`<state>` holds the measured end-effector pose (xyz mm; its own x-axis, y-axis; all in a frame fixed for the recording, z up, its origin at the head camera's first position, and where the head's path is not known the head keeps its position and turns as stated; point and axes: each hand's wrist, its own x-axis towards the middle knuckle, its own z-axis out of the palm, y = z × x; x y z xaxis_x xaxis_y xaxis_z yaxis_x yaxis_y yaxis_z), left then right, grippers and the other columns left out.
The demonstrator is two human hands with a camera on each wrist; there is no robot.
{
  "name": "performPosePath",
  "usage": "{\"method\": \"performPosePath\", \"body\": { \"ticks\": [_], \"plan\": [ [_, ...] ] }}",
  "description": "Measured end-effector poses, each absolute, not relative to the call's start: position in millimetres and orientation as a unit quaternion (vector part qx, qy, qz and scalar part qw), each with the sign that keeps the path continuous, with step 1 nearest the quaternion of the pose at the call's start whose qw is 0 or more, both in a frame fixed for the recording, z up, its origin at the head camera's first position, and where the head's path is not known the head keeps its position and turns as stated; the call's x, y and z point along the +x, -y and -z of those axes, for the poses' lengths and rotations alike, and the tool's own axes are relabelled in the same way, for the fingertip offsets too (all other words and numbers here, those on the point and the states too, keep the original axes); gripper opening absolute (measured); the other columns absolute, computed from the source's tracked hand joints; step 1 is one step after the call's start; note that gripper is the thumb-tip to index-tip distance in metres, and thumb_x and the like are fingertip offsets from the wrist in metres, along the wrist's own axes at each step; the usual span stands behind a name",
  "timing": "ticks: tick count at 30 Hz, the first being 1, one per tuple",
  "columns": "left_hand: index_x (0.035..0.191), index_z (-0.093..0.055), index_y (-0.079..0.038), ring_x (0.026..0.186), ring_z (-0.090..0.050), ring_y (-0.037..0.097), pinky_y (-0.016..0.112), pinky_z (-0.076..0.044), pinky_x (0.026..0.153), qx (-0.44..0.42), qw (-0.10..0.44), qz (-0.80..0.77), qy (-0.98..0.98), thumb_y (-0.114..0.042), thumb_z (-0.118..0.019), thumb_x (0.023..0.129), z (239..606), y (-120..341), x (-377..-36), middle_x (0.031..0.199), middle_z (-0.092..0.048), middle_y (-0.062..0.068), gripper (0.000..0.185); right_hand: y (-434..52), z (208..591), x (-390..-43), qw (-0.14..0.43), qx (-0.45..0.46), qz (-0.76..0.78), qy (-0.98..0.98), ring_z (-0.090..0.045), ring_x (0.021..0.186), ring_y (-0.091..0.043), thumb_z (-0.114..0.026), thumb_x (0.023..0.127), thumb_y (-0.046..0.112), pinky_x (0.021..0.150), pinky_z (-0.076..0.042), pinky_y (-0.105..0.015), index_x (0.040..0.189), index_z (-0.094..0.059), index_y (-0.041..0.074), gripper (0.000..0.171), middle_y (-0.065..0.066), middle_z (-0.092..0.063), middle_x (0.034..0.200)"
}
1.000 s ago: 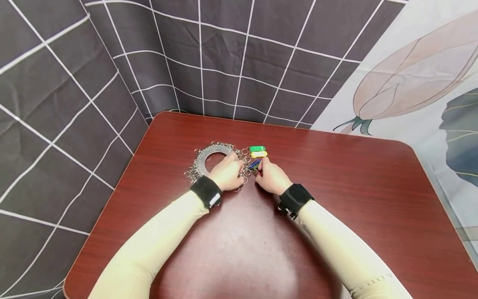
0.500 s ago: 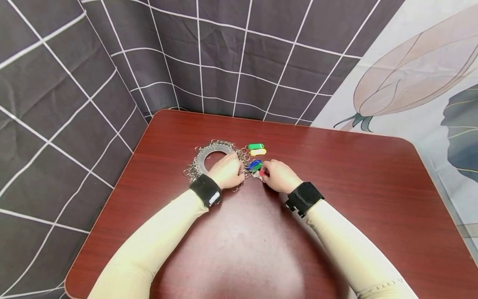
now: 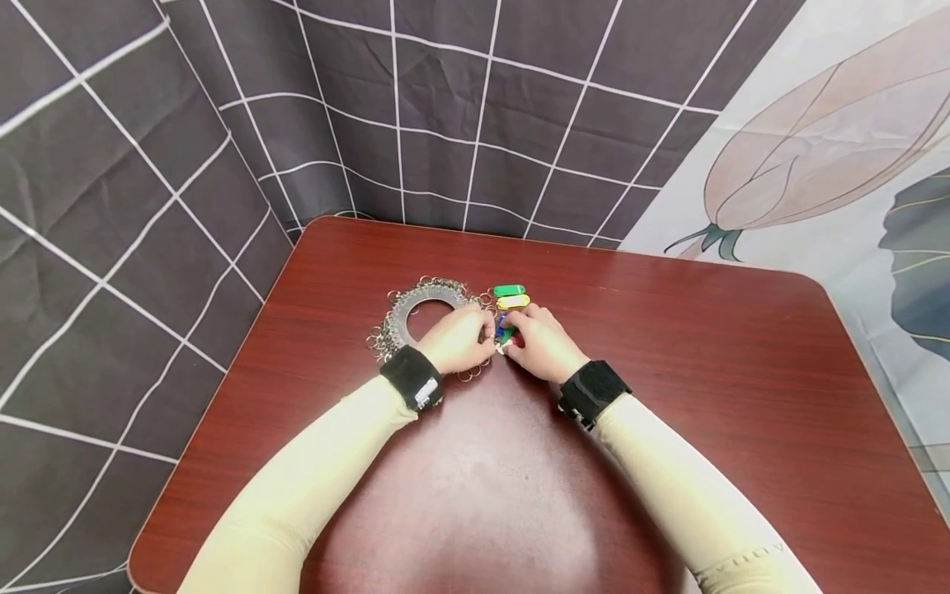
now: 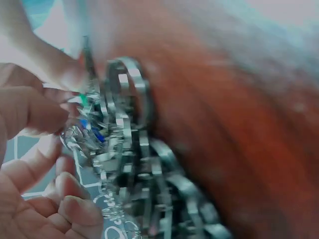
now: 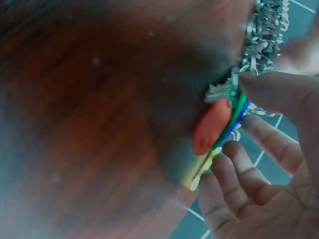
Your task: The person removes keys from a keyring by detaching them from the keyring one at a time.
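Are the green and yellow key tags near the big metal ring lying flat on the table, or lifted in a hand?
Lying flat. The green tag and yellow tag rest on the table, untouched.

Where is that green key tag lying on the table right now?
In the head view, the green key tag lies just beyond the right hand, next to the yellow tag and right of the ring of keyrings.

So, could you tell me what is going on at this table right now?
A person is working at a red-brown table with both hands. The left hand rests on a large metal ring hung with many small key rings. The right hand pinches a bunch of coloured plastic key tags beside it. A green tag and a yellow tag lie just beyond.
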<state>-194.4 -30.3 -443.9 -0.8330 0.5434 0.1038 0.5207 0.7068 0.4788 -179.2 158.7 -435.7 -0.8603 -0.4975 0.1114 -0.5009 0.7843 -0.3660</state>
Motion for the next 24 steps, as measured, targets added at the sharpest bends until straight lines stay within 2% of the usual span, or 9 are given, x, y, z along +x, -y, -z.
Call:
{"method": "performPosePath", "body": {
  "ticks": [4, 9, 13, 17, 20, 24],
  "plan": [
    [0.088, -0.057, -0.013, 0.076, -0.054, 0.013, 0.028, -0.045, 0.068, 0.273, 0.022, -0.292, -0.917, -0.016, -0.059, 0.090, 433, 33, -194, 0.082, -0.057, -0.001, 0.004, -155, 440, -181, 0.016, 0.266, -0.205, 0.942, -0.048, 0.088, -0.031, -0.074, 0.081, 0.013, 0.080, -0.039, -0.042, 0.106, -0.065, 0.006, 0.027, -0.012, -0.054, 0.099],
    [0.095, -0.056, -0.012, 0.075, -0.057, 0.013, 0.029, -0.046, 0.067, 0.265, 0.023, -0.303, -0.915, -0.016, -0.055, 0.096, 429, 38, -194, 0.084, -0.059, 0.000, 0.004, -153, 442, -184, 0.025, 0.269, -0.219, 0.937, -0.050, 0.090, -0.030, -0.072, 0.084, 0.014, 0.080, -0.040, -0.043, 0.096, -0.067, 0.010, 0.013, -0.008, -0.055, 0.096],
    [0.098, -0.054, -0.012, 0.073, -0.057, 0.015, 0.031, -0.047, 0.065, 0.261, 0.008, -0.296, -0.919, -0.017, -0.055, 0.097, 431, 41, -194, 0.083, -0.060, 0.001, 0.005, -155, 437, -186, 0.027, 0.269, -0.224, 0.937, -0.052, 0.082, -0.025, -0.068, 0.086, 0.010, 0.077, -0.042, -0.039, 0.088, -0.063, 0.009, 0.005, -0.005, -0.056, 0.086],
    [0.100, -0.053, -0.010, 0.072, -0.058, 0.018, 0.035, -0.048, 0.065, 0.259, 0.002, -0.299, -0.919, -0.016, -0.053, 0.098, 432, 43, -193, 0.082, -0.061, 0.003, 0.006, -162, 427, -185, 0.012, 0.252, -0.234, 0.939, -0.051, 0.068, -0.020, -0.061, 0.089, 0.006, 0.066, -0.044, -0.035, 0.086, -0.057, 0.007, 0.006, -0.002, -0.055, 0.075],
    [0.100, -0.052, -0.010, 0.074, -0.059, 0.017, 0.034, -0.049, 0.067, 0.265, 0.020, -0.312, -0.912, -0.016, -0.053, 0.098, 431, 42, -192, 0.083, -0.061, 0.003, 0.006, -168, 421, -184, 0.002, 0.239, -0.235, 0.942, -0.051, 0.063, -0.018, -0.059, 0.091, 0.005, 0.062, -0.043, -0.033, 0.088, -0.054, 0.008, 0.006, -0.002, -0.054, 0.071],
    [0.101, -0.051, -0.010, 0.079, -0.061, 0.015, 0.030, -0.050, 0.072, 0.275, 0.069, -0.338, -0.897, -0.016, -0.058, 0.096, 430, 41, -191, 0.088, -0.063, 0.003, 0.010, -173, 417, -183, 0.002, 0.237, -0.235, 0.943, -0.051, 0.063, -0.018, -0.061, 0.092, 0.006, 0.062, -0.044, -0.033, 0.090, -0.053, 0.006, 0.008, -0.003, -0.055, 0.073]
  ]
}}
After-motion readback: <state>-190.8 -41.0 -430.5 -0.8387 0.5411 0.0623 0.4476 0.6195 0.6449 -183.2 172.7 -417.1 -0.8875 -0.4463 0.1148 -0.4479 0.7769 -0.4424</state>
